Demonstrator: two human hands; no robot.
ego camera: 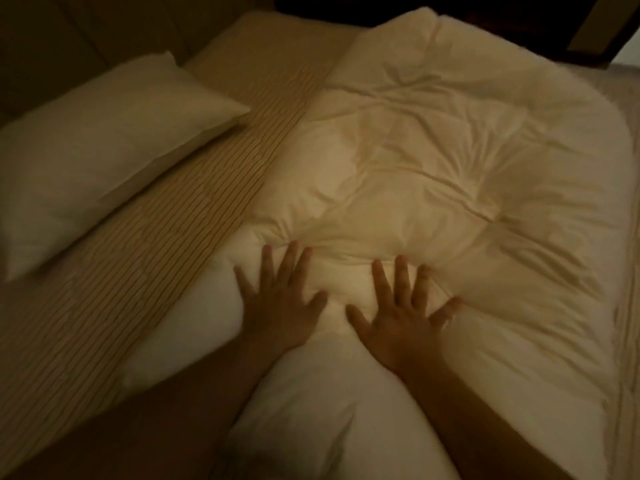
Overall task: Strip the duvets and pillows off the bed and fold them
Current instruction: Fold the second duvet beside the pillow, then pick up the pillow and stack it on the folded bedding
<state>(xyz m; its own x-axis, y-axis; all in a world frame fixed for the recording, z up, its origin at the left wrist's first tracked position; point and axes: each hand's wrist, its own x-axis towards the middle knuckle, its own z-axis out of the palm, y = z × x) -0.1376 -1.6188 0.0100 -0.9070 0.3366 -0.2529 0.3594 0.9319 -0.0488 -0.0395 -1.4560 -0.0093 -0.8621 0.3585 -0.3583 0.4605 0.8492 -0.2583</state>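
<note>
A puffy white duvet (450, 150) lies folded over the right part of the bed, creased and rounded at its far right corner. My left hand (280, 306) and my right hand (398, 317) both press flat on its near edge, fingers spread wide and straight, a short gap between them. A white pillow (104, 161) lies on the left side of the bed, apart from the duvet and from both hands.
A strip of tan ribbed mattress cover (194, 202) runs diagonally between pillow and duvet. A padded headboard (69, 32) stands at the far left. A pale floor or carpet (627, 84) shows beyond the bed's right edge. The room is dim.
</note>
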